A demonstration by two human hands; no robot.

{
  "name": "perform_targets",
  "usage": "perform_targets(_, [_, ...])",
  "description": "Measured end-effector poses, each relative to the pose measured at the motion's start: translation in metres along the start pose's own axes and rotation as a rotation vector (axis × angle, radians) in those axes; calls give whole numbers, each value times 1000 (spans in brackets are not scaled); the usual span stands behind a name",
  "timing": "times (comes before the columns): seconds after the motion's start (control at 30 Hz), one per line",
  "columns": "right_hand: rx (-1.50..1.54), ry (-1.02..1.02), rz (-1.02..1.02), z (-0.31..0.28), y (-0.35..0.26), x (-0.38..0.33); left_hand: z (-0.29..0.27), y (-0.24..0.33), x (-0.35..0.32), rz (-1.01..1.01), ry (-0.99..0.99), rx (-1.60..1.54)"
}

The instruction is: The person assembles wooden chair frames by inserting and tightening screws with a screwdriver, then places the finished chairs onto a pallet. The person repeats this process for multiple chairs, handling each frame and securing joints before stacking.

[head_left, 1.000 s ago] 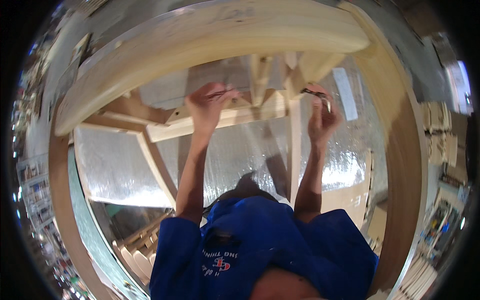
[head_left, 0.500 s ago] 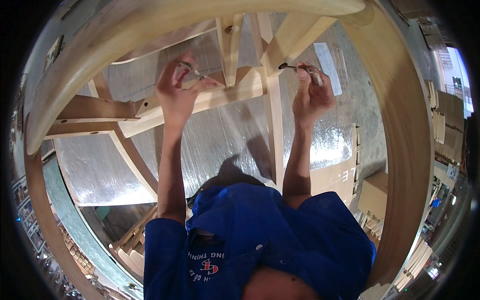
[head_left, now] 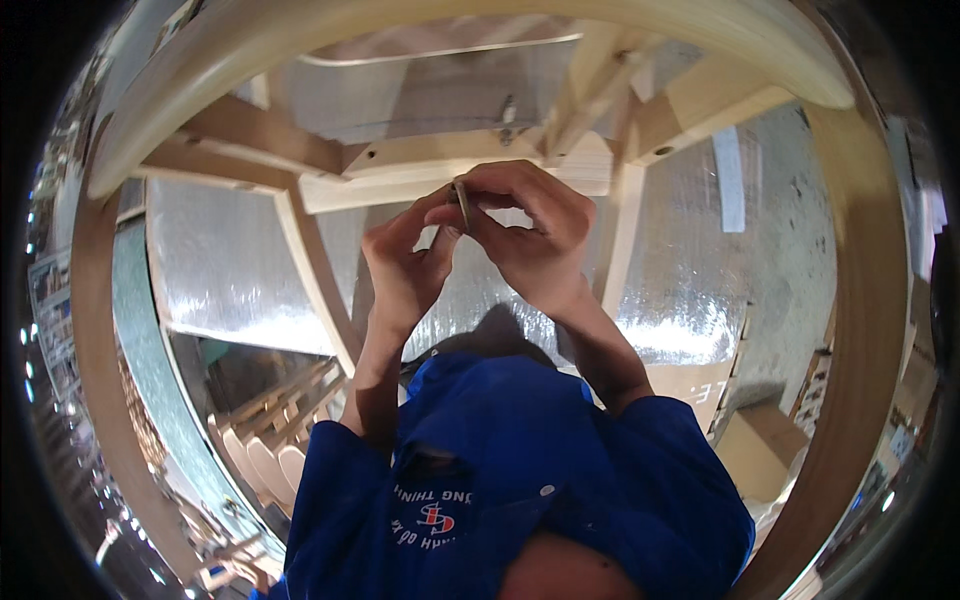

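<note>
Both my hands are raised in front of a pale wooden furniture frame [head_left: 460,160], their fingertips meeting. Between them is a small, thin, brownish piece [head_left: 462,205], seen nearly edge-on; its exact kind is not clear. My left hand [head_left: 405,260] is closed, its fingertips pinching at the piece's left side. Thumb and bent fingers of my right hand [head_left: 535,235] close on it from the right. Just beyond the hands, small metal hardware [head_left: 507,118] lies by the wooden rail. A dark hole [head_left: 663,151] shows in the right-hand beam.
A curved wooden rail [head_left: 480,18] arches across the top, and tall wooden legs [head_left: 95,330] stand at both sides. Shiny plastic-wrapped sheeting [head_left: 240,270] lies beneath. Lower right is a cardboard box [head_left: 760,450]; several curved wooden parts [head_left: 265,465] are stacked lower left.
My hands have come together from apart. My right hand has moved left, away from the hole in the beam where it held a thin metal item. The view has shifted.
</note>
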State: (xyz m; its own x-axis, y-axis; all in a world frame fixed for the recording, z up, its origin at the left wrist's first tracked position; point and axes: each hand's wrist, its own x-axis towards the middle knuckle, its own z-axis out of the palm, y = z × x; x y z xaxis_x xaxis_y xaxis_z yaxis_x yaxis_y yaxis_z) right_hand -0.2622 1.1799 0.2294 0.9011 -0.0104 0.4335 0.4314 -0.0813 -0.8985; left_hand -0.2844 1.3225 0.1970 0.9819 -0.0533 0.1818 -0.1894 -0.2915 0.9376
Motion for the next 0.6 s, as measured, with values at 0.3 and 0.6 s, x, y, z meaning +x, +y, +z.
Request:
perform_targets(0.3, [-579,277,102,20,53,14,-156,-41,18,248,1072,-48])
perform_targets(0.6, [-424,291,-6,25,70,28,-176,-122,47,317,1119,119])
